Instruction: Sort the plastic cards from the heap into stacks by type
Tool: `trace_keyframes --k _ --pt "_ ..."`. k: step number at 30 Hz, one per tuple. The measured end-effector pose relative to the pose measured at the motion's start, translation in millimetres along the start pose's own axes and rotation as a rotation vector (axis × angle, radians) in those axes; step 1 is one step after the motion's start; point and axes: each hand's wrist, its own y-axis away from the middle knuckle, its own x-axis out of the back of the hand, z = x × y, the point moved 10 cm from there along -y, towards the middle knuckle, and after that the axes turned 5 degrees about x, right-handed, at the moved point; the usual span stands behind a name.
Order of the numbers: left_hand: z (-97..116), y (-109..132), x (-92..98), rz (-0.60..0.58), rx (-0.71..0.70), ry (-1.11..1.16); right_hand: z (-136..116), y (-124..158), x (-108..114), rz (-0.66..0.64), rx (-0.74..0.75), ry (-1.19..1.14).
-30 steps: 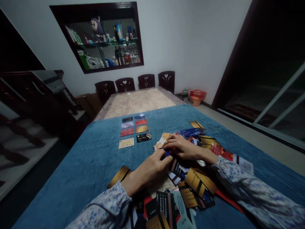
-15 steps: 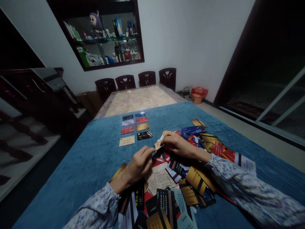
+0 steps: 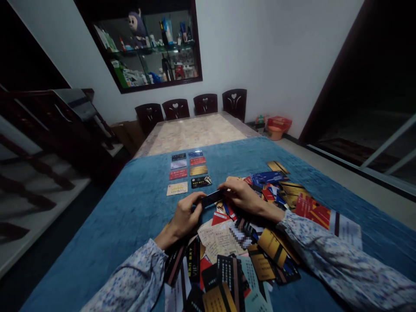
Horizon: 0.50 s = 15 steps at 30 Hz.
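Observation:
A dark card (image 3: 212, 198) is stretched between my two hands, just above the near pile. My left hand (image 3: 186, 215) pinches its left end between thumb and fingers. At the other end, my right hand (image 3: 239, 195) grips the card, its fingertips partly hidden. Beneath and around both hands spreads a loose heap of cards, including a cream card with printed text (image 3: 221, 240), gold cards (image 3: 274, 248) and black striped ones (image 3: 230, 273). Beyond my left hand, several cards lie in two neat columns; nearest are a cream card (image 3: 177, 188) and a black VIP card (image 3: 201, 182).
A blue cloth (image 3: 130, 208) covers the near part of the table, with bare patterned tabletop (image 3: 195, 132) beyond. Dark chairs (image 3: 176, 109) line the far end. A red-and-white card (image 3: 328, 219) lies by my right forearm; a lone gold card (image 3: 277, 167) lies farther back.
The dark card has come up between my hands, which were over a light-coloured card or cards at the pile before. My left hand has shifted slightly. The view has swung a little left.

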Motion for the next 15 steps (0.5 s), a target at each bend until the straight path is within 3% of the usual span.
trace_keyframes --k 7,15 --pt "-2.5 -0.3 -2.7 -0.025 0.035 0.020 -2.3 -1.2 5.8 0.046 -0.008 -0.048" --pt "9.4 -2.0 1.5 -0.004 0.020 -0.003 -16.5 -9.1 30.1 0.195 0.029 -0.125"
